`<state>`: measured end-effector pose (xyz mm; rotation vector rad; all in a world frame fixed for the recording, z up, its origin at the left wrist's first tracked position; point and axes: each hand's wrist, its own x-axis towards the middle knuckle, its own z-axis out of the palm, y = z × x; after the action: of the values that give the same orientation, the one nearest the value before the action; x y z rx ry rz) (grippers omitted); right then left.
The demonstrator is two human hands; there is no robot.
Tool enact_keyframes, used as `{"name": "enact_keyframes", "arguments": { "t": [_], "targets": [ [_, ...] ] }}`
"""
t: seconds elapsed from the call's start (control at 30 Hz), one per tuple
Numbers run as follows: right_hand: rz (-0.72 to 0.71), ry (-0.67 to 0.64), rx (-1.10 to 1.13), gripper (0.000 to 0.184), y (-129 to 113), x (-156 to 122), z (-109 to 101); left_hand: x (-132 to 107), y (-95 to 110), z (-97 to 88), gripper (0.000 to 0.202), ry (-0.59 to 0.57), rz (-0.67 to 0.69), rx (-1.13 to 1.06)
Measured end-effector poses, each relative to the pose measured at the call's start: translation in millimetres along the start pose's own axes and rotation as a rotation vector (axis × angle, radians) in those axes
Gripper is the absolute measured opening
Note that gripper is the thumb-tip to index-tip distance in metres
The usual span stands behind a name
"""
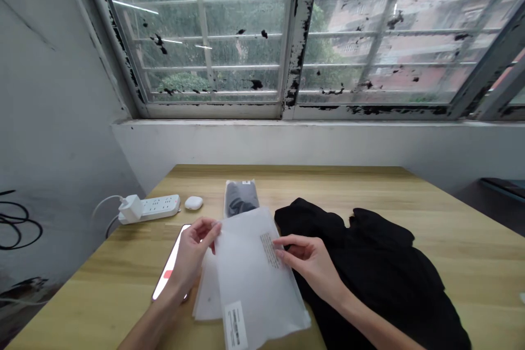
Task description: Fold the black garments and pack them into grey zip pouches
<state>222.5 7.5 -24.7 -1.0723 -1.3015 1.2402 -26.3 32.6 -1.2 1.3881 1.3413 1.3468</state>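
Note:
A frosted plastic bag [254, 284] with a barcode label at its lower left and small printed text at its right is held up over the table, slightly tilted. My left hand [196, 249] is closed, pinching the bag's upper left corner between thumb and fingers. At the right edge, by the printed text, my right hand [309, 262] is closed with thumb and index finger on the plastic. Another pale plastic bag [207, 295] lies partly hidden beneath. Behind them sits a clear packet with dark grey cloth [241, 197] inside. Black fabric [381, 268] lies crumpled beside my right hand.
Left of the bags, a phone [170, 262] with a lit screen lies partly under my left forearm. A white power strip [159, 206] with a plugged-in charger [130, 209] and a white earbud case [193, 203] sit farther back on the wooden table [328, 180]. A window stands behind.

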Motion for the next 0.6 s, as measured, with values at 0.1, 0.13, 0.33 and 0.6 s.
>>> {"name": "enact_keyframes", "arguments": {
  "t": [0.1,0.13,0.33,0.6],
  "targets": [
    [0.010,-0.021,0.018,0.036,0,1,0,4,-6,-0.7,0.033,0.064,0.011,0.039],
    [0.019,-0.046,0.031,0.036,0,1,1,5,-7,-0.9,0.032,0.087,0.014,0.048],
    [0.090,-0.152,0.010,0.033,6,0,4,1,-1,-2.1,0.018,0.173,0.100,0.189],
    [-0.013,-0.260,-0.223,0.027,9,6,9,-3,4,-2.2,0.019,0.126,0.165,0.308]
  ]
}}
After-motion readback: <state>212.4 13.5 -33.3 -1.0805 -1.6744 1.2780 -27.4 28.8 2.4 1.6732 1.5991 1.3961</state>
